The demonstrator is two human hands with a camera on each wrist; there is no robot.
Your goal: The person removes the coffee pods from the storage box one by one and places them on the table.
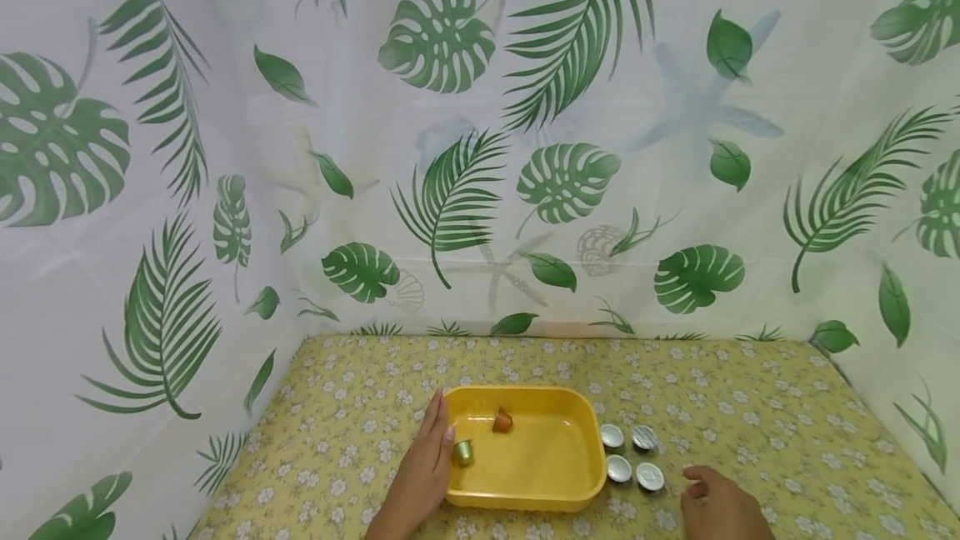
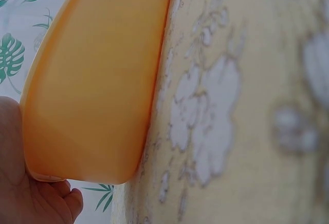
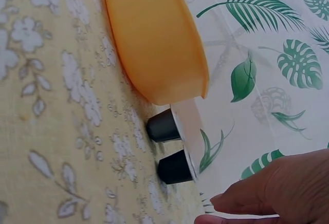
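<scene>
A yellow rectangular tray (image 1: pixel 528 473) sits on the table in the head view. My left hand (image 1: pixel 426 465) holds its left end, fingers along the outside and thumb at the rim; in the left wrist view curled fingers (image 2: pixel 72 201) show past the tray's corner. Inside the tray lie an orange coffee capsule (image 1: pixel 502 420) and a green one (image 1: pixel 464 452). Several capsules with pale lids (image 1: pixel 649 477) stand close to its right end; two with black bodies (image 3: pixel 175 167) show in the right wrist view. Right of them hovers my right hand (image 1: pixel 722 505), fingers loosely bent, holding nothing.
A yellow flowered cloth (image 1: pixel 757 423) covers the table. White sheeting with green leaf prints (image 1: pixel 480 190) hangs behind and at both sides, meeting the table's edges.
</scene>
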